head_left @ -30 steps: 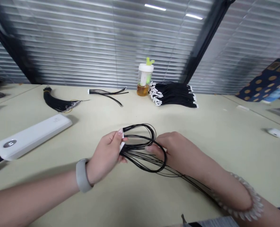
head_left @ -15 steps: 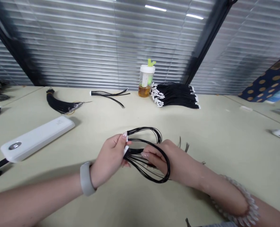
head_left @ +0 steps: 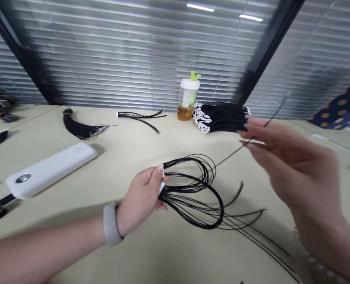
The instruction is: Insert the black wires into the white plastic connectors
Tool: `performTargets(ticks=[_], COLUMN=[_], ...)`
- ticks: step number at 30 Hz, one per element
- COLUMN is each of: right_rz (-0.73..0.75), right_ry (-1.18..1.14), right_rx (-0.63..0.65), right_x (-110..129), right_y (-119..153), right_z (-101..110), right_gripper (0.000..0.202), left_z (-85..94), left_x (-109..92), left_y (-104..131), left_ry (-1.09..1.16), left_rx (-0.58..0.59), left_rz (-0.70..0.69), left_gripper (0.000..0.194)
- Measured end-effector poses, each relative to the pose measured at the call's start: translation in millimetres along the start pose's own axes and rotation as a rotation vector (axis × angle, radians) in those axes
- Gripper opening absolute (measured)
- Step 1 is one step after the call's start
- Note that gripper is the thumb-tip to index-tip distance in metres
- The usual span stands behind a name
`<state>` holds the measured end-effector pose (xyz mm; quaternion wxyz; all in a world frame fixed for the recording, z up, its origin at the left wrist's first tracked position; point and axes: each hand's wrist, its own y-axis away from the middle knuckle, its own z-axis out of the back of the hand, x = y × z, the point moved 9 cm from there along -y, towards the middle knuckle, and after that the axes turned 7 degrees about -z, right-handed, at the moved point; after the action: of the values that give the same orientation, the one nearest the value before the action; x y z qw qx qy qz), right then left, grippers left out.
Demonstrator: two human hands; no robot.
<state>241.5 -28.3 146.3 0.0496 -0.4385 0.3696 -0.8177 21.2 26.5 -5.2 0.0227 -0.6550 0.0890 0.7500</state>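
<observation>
My left hand [head_left: 144, 187] pinches the white connectors [head_left: 162, 185] of a looped black wire harness [head_left: 219, 209], just above the table. From the connectors the wires curve out to the right in loops, and several loose ends trail toward the lower right. Raised at the right, my right hand [head_left: 299, 173] is blurred by motion. Its thumb and fingers close on a single black wire [head_left: 232, 153] that runs from the loops up past the fingertips.
Behind the hands lie a wire bundle with white connectors [head_left: 219, 118], a small split harness [head_left: 139, 115] and a tied black bundle [head_left: 79, 126]. A lidded bottle [head_left: 187, 100] stands by the blinds. At left rests a white power bank [head_left: 52, 169]; at right, a dotted bag [head_left: 337, 108].
My right hand has moved from inside the loops up and to the right, drawing one wire out with it. The other loose ends now spread out; my left hand keeps its hold.
</observation>
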Motion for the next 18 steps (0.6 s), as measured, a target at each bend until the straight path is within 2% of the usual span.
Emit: performTargets(ticks=[2,3,5,7,8,10,13,18], right_rz=[-0.08,-0.125,-0.249,-0.364,-0.389,-0.358,-0.194,0.02], right_ry=[-0.392,-0.523,-0.606,-0.495,-0.399,-0.197,0.009,0.104], right_rx=[0.021,0.07,0.24,0.432,0.497,0.579,0.628,0.594], right_x=[-4,-6,-14,-24,-29,-33,-23,-3], right_y=[2,5,13,26,32,40,46,52], right_z=[-4,-12,-39,-68,-78,-92,-102,-105], right_gripper=[0.021,0.022,0.031,0.031,0.024,0.013,0.012,0.015], left_z=[-0.7,-1.8,-4.7,-7.0,-8.0,-9.9,-11.3,-14.3], left_x=[-1,-1,-2,-4,-5,-6,-6,-5], left_y=[0,0,1,2,3,4,5,7], left_ry=[0.012,0.018,0.025,0.02,0.015,0.013,0.017,0.023], left_rx=[0.008,0.019,0.053,0.086,0.102,0.136,0.167,0.193], left_rz=[-0.01,-0.015,-0.023,-0.033,-0.04,-0.055,-0.065,-0.055], left_gripper=[0.044,0.045,0.044,0.043,0.042,0.041,0.041,0.041])
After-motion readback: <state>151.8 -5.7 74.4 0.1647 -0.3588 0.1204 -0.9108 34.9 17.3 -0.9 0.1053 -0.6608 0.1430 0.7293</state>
